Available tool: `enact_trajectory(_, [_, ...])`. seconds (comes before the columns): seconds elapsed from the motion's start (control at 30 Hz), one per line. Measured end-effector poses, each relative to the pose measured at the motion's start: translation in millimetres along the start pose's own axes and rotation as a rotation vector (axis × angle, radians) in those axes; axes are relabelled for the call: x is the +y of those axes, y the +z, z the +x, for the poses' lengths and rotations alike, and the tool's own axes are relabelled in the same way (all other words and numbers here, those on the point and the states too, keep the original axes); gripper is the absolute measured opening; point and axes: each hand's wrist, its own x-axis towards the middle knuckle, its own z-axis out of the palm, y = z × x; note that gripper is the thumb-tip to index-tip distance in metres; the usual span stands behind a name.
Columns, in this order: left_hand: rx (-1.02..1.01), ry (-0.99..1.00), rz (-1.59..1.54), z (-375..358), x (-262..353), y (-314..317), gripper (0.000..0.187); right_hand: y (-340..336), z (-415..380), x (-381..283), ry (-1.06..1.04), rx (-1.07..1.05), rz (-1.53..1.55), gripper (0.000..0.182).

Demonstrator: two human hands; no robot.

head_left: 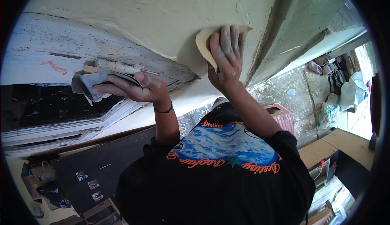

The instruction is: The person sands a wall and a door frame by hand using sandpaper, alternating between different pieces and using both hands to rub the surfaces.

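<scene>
My right hand presses a curled beige sheet of sandpaper against the pale, rough wall. Its fingers lie over the sheet, whose edges stick out on both sides, and dust coats them. At the left, my left hand grips a bent grey sheet of sandpaper between thumb and fingers, in front of the weathered white window frame. A dark band circles the left wrist. Part of the grey sheet is hidden behind those fingers.
A rounded ridge runs down the wall on the right. Below lie the worn floor, a pink plastic stool, shoes and plastic bags. A dark panel with small pictures stands lower left, a wooden surface lower right.
</scene>
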Motion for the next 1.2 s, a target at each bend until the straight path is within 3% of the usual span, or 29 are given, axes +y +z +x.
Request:
enact_trajectory(0.1, [0.005, 0.023, -0.007, 0.4, -0.7, 0.9, 0.053, 3.8, -11.7, 0.6, -0.021, -0.021, -0.022, 0.047])
enact_trajectory(0.3, [0.012, 0.068, -0.019, 1.7, -5.6, 0.6, 0.051, -5.6, 84.6, -20.5, -0.115, 0.191, 0.041, 0.046])
enact_trajectory(0.4, [0.021, 0.074, -0.036, 1.4, -5.1, -0.2, 0.051, -1.1, 26.8, -9.5, -0.041, 0.042, 0.059, 0.044])
enact_trajectory(0.47, [0.009, 0.045, -0.032, 0.6, -2.4, -0.8, 0.052, 11.6, -36.7, 10.2, -0.126, -0.136, -0.114, 0.043])
enact_trajectory(0.7, [0.003, 0.063, 0.004, -0.4, -4.7, -0.9, 0.052, -1.3, 63.5, -13.0, -0.191, 0.093, -0.033, 0.043])
enact_trajectory(0.83, [0.004, 0.051, -0.02, -1.4, -5.5, -2.9, 0.053, 0.2, 10.8, 0.7, -0.104, -0.005, -0.003, 0.042])
enact_trajectory(0.9, [0.015, 0.047, -0.02, -1.1, -5.2, -0.3, 0.053, 7.1, -21.8, 1.6, -0.014, -0.017, -0.014, 0.049])
enact_trajectory(1.0, [-0.004, 0.066, -0.044, -2.8, -6.4, -4.2, 0.053, 6.4, 9.6, -4.2, -0.08, 0.043, -0.014, 0.038])
enact_trajectory(1.13, [0.019, 0.061, -0.081, -0.6, -6.3, 0.0, 0.053, -0.4, 66.8, -11.4, -0.1, 0.182, -0.05, 0.04])
enact_trajectory(1.2, [0.021, 0.067, -0.085, -1.5, -6.3, -0.5, 0.053, -5.8, 44.2, -8.6, -0.083, 0.103, -0.025, 0.04])
